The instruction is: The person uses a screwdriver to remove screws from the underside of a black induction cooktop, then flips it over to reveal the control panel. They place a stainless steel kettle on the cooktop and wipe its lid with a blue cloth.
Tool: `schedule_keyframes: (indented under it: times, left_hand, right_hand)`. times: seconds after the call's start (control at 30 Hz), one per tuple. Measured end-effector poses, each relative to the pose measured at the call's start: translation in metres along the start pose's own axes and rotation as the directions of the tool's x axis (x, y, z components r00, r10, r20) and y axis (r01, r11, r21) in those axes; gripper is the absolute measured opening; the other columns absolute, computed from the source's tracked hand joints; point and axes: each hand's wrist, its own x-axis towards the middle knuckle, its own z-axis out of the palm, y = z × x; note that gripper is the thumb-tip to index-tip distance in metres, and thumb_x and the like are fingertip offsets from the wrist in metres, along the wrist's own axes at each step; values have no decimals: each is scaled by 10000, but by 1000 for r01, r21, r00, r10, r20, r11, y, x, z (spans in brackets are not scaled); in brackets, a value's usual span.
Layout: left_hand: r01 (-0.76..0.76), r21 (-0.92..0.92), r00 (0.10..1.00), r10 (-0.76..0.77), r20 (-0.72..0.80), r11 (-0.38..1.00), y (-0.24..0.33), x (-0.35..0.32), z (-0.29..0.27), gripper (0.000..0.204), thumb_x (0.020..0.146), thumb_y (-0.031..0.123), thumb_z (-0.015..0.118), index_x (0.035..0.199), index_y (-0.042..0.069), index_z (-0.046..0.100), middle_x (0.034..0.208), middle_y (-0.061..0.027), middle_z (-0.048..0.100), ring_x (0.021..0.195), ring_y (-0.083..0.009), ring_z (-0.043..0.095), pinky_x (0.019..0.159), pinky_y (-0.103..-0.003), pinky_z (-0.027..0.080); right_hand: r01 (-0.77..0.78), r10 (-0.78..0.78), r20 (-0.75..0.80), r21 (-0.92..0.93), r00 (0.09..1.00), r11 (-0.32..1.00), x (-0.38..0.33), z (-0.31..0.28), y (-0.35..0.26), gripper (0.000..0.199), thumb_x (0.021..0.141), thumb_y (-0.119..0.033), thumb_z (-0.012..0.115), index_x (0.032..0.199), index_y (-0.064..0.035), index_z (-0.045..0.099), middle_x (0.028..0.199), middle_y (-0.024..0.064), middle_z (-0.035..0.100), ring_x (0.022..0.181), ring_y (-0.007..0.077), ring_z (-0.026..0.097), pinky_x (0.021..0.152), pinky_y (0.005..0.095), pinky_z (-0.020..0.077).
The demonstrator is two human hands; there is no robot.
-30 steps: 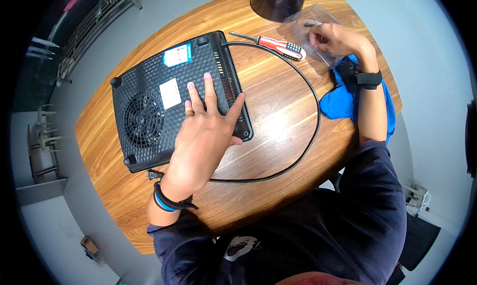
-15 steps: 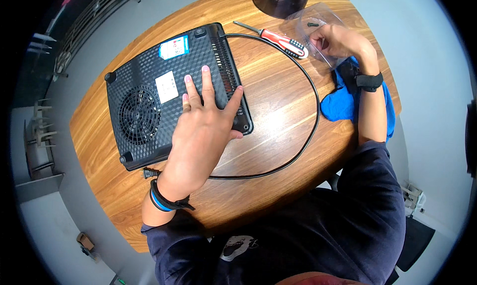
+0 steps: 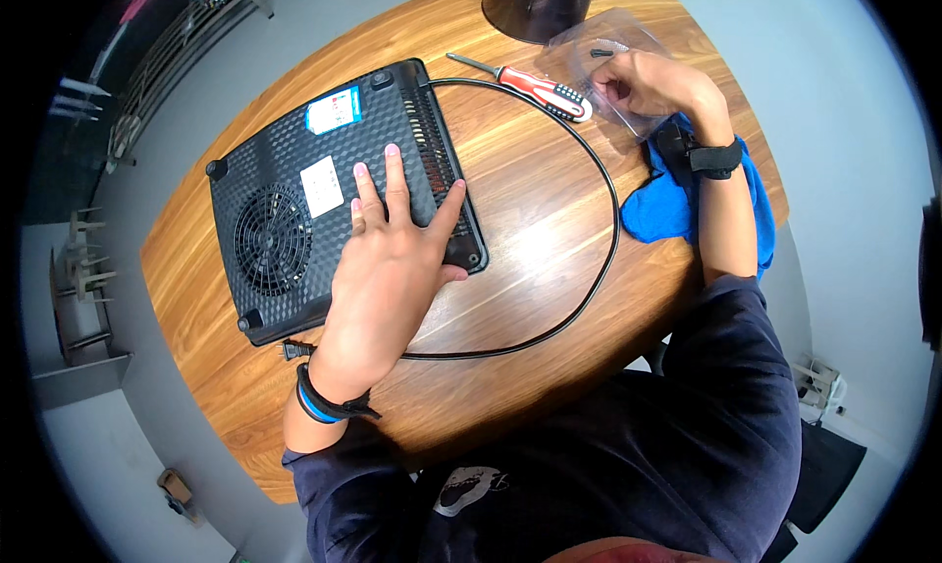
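Note:
A black induction cooker lies upside down on the wooden table, its round fan grille and two labels facing up. My left hand rests flat on its underside, fingers spread across the vent slots along the right edge. At the far right, my right hand reaches into a clear plastic tray. Its fingers are curled together, and whatever they pinch is hidden. A small dark piece shows in the tray beside the knuckles. Left of the tray lies a screwdriver with a red and white handle.
A black power cord loops over the table to its plug by the cooker's near edge. Beneath my right forearm is a blue cloth. A dark cylindrical container stands at the far edge.
The whole view has shifted slightly, so the table things appear a little further left and lower. Both hands keep nearly the same positions relative to the cooker and the tray.

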Motion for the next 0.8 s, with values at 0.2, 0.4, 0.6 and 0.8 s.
schedule_keyframes:
  times: [0.2, 0.4, 0.6, 0.8]
  left_hand:
    - [3, -27, 1000, -3, -2, 1000, 0, 0, -1, 862, 891, 467, 865, 1664, 247, 552, 1733, -439, 295, 1504, -682, 448, 1116, -556, 605]
    - [13, -18, 1000, -13, -6, 1000, 1, -2, 0, 869, 880, 458, 876, 1661, 249, 557, 1734, -428, 305, 1494, -673, 468, 1079, -536, 622]
    - [20, -7, 1000, -20, 1, 1000, 0, -5, -1, 861, 887, 484, 854, 1660, 248, 558, 1723, -448, 307, 1474, -666, 499, 1088, -533, 621]
    - [4, 0, 1000, -4, 15, 1000, 1, -3, -3, 860, 896, 536, 819, 1659, 239, 554, 1709, -482, 301, 1447, -654, 545, 1125, -531, 607]
  right_hand:
    - [-84, 83, -114, -6, 990, 996, -8, 1, 11, 77, 906, -33, 757, 968, -40, 710, 829, 150, 728, 755, 310, 663, 730, 429, 560]
    - [-195, 197, -149, 32, 969, 980, -17, -8, 12, 193, 856, -24, 852, 1013, -54, 743, 844, 114, 759, 781, 265, 707, 749, 402, 583]
    - [-300, 300, 1, -9, 954, 954, -18, -15, 4, 204, 847, -81, 867, 1024, -77, 765, 926, 122, 794, 853, 282, 738, 773, 410, 595]
    - [-245, 245, -6, 6, 969, 969, -8, 2, 6, 189, 822, -61, 893, 957, -43, 761, 833, 111, 773, 762, 262, 707, 702, 382, 574]
